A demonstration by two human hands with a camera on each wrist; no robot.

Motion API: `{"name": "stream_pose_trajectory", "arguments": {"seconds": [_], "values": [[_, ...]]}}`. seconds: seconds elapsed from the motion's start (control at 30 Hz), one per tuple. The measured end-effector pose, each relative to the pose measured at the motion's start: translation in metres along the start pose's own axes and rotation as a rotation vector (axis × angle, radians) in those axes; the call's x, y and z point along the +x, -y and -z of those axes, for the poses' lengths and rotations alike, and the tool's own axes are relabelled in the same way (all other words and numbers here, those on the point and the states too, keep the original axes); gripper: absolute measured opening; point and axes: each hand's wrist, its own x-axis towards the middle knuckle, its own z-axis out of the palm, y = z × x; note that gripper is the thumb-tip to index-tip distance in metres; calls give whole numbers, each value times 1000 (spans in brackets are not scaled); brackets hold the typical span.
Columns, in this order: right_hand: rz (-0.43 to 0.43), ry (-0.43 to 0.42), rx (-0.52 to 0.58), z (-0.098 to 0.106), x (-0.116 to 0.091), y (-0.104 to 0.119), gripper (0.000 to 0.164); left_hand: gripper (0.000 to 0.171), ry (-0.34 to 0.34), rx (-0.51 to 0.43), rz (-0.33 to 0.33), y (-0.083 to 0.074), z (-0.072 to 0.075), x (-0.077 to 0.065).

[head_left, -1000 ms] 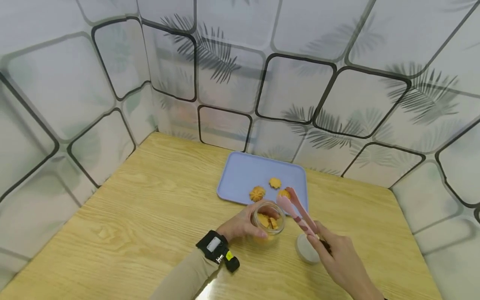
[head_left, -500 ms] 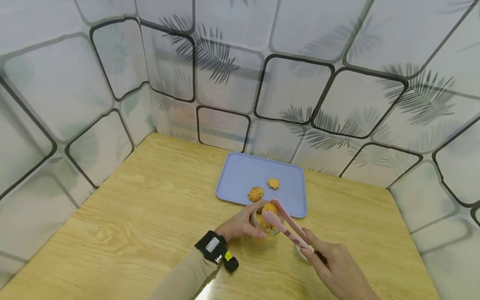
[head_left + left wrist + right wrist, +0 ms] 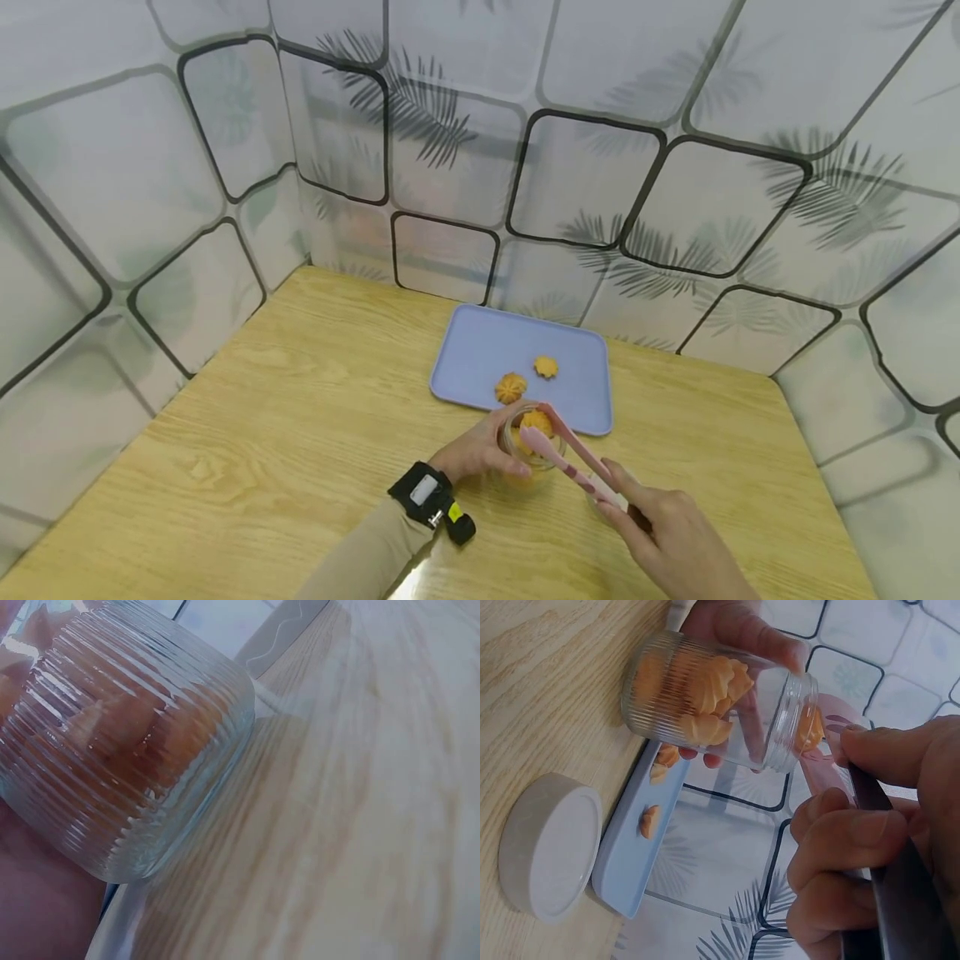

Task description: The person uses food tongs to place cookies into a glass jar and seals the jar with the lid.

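Ok, L hand [image 3: 480, 454] is gripping the glass jar [image 3: 776, 727], fingers curled round its side; cookies [image 3: 709, 686] are showing inside. R hand [image 3: 671, 529] is clasping the pink tongs [image 3: 577, 444], w/ fingers bent round the handle. Tong tips are holding 1 cookie [image 3: 537, 423] right at the jar's mouth. 2 others [image 3: 511, 388] are lying on the blue tray [image 3: 487, 342] beyond; white lid [image 3: 551, 847] is sitting on the table [image 3: 262, 467] nearby.

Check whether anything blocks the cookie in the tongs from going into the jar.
Nothing visible does: the tongs hold the cookie at the open mouth of the jar, the white lid is off, on the table, and the cookies inside lie deeper.
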Motion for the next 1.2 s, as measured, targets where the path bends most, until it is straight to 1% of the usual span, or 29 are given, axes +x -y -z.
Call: {"name": "stream_pose_trajectory", "arguments": {"seconds": [0.13, 0.27, 0.5, 0.6, 0.73, 0.9, 1.1, 1.2], "values": [[28, -7, -1, 0, 2, 0, 44, 94, -1, -19, 19, -1, -1, -1], [29, -2, 4, -1, 2, 1, 46, 95, -8, -19, 31, -2, -1, -2], [-15, 15, 35, -1, 3, 5, 47, 91, 6, -55, -12, 0, -1, -1], [-31, 16, 23, -1, 3, 6, 46, 91, 5, -46, -12, 0, 0, -1], [-35, -8, 28, -2, 3, 5, 46, 89, -5, -22, -4, 0, 0, -1], [-13, -39, 40, -3, 3, 4, 47, 85, 4, -43, -13, 1, -1, -1], [-3, -60, 21, -3, 3, 3, 49, 94, -8, -30, 17, -1, -1, -2], [-2, -68, 19, -4, 3, 3, 50, 95, -7, -28, 20, -1, -1, -2]]}}
